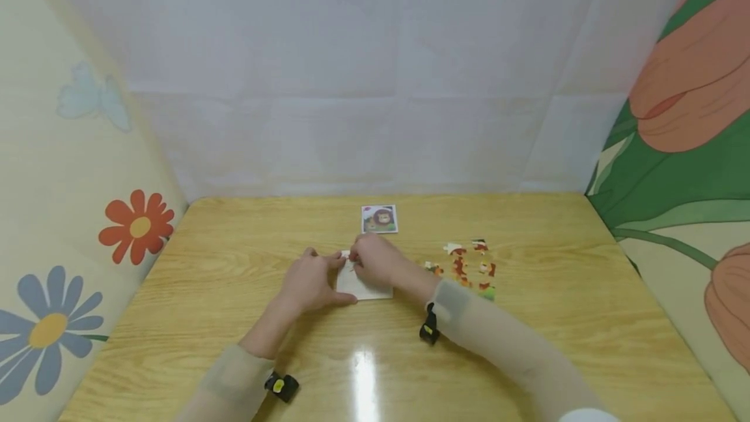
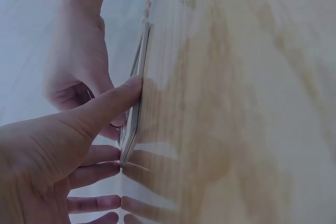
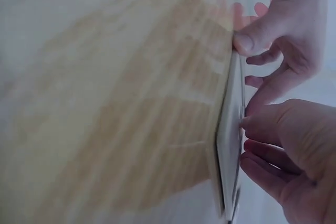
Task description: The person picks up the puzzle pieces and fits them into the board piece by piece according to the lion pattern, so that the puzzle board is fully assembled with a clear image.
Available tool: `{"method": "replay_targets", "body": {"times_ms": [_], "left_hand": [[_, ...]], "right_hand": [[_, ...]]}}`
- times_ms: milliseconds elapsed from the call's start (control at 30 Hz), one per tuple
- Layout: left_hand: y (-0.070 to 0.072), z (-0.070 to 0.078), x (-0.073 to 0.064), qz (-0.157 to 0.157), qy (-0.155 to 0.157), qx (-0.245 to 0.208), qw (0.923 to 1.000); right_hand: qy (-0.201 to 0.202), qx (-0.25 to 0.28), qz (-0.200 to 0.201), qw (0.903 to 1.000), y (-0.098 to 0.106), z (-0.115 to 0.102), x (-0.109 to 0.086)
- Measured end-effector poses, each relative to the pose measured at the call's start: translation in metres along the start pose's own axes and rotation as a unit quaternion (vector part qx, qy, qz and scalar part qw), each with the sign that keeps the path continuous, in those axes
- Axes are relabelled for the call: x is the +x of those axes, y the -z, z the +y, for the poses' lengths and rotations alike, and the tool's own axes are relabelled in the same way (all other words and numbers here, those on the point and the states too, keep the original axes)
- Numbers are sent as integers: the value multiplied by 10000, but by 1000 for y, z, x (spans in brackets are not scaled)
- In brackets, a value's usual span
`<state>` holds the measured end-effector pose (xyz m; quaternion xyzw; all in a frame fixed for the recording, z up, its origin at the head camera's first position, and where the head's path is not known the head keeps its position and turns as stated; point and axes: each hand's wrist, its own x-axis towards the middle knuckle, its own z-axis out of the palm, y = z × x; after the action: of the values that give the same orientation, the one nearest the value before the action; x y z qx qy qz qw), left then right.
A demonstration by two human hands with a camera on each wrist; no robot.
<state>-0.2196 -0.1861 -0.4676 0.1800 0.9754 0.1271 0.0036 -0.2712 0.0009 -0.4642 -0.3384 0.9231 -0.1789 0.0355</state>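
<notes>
A white, square puzzle board [image 1: 372,290] lies flat on the table. My left hand [image 1: 307,281] is at its left side, the thumb along the near edge and fairly straight fingers touching the far left corner. Over the board's far left part, my right hand [image 1: 377,259] has its fingers curled down, pinching a small reddish puzzle piece [image 1: 352,257] that the fingertips mostly hide. In the right wrist view, the board [image 3: 231,135] shows nearly edge-on, with the right fingertips at its surface.
Several loose puzzle pieces [image 1: 459,266] lie right of the board, partly behind the right forearm. A small picture card with a lion [image 1: 379,219] lies beyond the board. The wooden table [image 1: 234,233] meets a white cloth backdrop [image 1: 340,83] at the back.
</notes>
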Motion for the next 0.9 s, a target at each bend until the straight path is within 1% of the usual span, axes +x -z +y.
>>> {"method": "replay_targets", "body": {"times_ms": [100,167,233,300,367,433,533,633,767,900], "left_hand": [[3,0,-3,-37,103,6,9999],[4,1,-4,-21,153,12,9999],[4,1,-4,-27,134,53,9999],[4,1,-4,-73,86,84,9999],[4,2,-4,-149,75,86,9998],[4,3,-3,-223,110,57,9997],[3,5,-2,-257,203,23,9995],[3,5,-1,-297,259,34,9992],[5,5,-1,-335,281,62,9990],[6,6,-1,-369,276,42,9989]], "right_hand": [[-116,234,-30,9997,9,3,-2],[-124,295,26,9995,18,8,-5],[-154,313,66,9994,29,17,-9],[-162,252,115,9995,40,28,-15],[-254,286,115,9992,51,40,-21],[-401,320,125,9986,61,53,-28],[-579,335,113,9977,76,72,-39],[-659,372,118,9971,88,89,-52],[-587,279,199,9977,97,109,-71],[-508,171,155,9984,97,122,-92]]}}
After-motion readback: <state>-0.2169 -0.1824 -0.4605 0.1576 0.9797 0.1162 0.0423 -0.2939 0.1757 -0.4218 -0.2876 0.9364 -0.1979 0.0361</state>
